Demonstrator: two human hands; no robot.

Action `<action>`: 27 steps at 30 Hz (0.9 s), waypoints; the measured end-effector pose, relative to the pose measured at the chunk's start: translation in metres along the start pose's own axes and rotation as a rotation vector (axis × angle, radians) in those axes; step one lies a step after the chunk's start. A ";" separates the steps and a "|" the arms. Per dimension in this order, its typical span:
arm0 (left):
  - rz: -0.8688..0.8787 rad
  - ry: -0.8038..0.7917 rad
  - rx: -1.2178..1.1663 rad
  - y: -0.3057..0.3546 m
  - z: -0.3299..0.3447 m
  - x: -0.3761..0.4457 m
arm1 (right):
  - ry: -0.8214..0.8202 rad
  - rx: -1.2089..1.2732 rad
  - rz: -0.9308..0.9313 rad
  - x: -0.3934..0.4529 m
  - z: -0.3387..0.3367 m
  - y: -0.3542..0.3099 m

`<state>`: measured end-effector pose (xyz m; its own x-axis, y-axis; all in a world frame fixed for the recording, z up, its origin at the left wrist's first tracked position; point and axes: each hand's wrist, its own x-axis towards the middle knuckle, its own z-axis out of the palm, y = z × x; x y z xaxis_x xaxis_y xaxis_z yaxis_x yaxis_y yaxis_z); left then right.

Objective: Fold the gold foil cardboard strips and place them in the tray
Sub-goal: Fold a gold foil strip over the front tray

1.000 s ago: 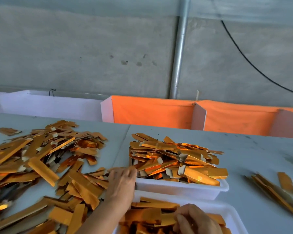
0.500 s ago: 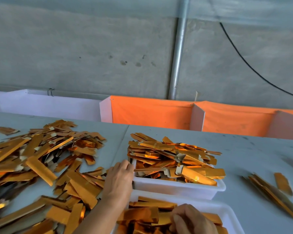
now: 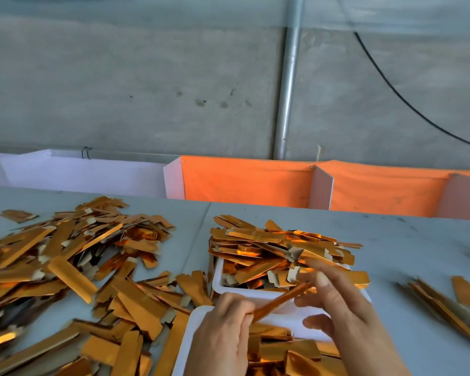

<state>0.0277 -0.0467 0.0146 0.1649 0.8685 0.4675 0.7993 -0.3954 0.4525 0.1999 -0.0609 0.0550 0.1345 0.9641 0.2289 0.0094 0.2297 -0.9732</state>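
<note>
On the grey worktop (image 3: pixel 391 245), above a white tray (image 3: pixel 193 321), one gold strip (image 3: pixel 280 301) is pinched by the left hand (image 3: pixel 225 332)'s curled fingers and by the right hand (image 3: pixel 345 310)'s half-spread fingers.

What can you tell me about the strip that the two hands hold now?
The strip is long, narrow and shiny gold-orange, like foil on cardboard. It is seen nearly edge-on and blurred, so a fold cannot be judged. It slants up to the right above the near white tray. The left hand grips its lower end; the fingers of the right hand touch its upper end.
</note>
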 end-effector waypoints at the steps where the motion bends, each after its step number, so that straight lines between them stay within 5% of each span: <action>1: -0.005 0.000 -0.004 0.001 0.000 0.000 | -0.014 0.010 0.008 0.003 -0.001 -0.001; 10: 0.181 0.028 0.095 0.025 0.003 0.006 | -0.101 0.143 0.034 0.008 0.001 0.009; 12: 0.159 -0.041 0.072 0.027 0.000 0.006 | -0.127 0.146 0.037 0.008 0.000 0.012; 16: 0.061 0.085 -0.126 0.017 0.014 0.003 | -0.179 0.148 0.089 0.011 -0.010 0.012; 19: -0.008 -0.030 -0.223 0.023 0.010 0.004 | -0.209 0.276 0.145 0.013 -0.016 0.014; 27: 0.061 -0.074 -0.296 0.022 0.011 -0.001 | -0.365 0.463 0.200 0.013 -0.017 0.017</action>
<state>0.0516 -0.0528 0.0154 0.2578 0.8553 0.4494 0.5854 -0.5083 0.6316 0.2192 -0.0466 0.0410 -0.2586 0.9590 0.1155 -0.4226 -0.0048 -0.9063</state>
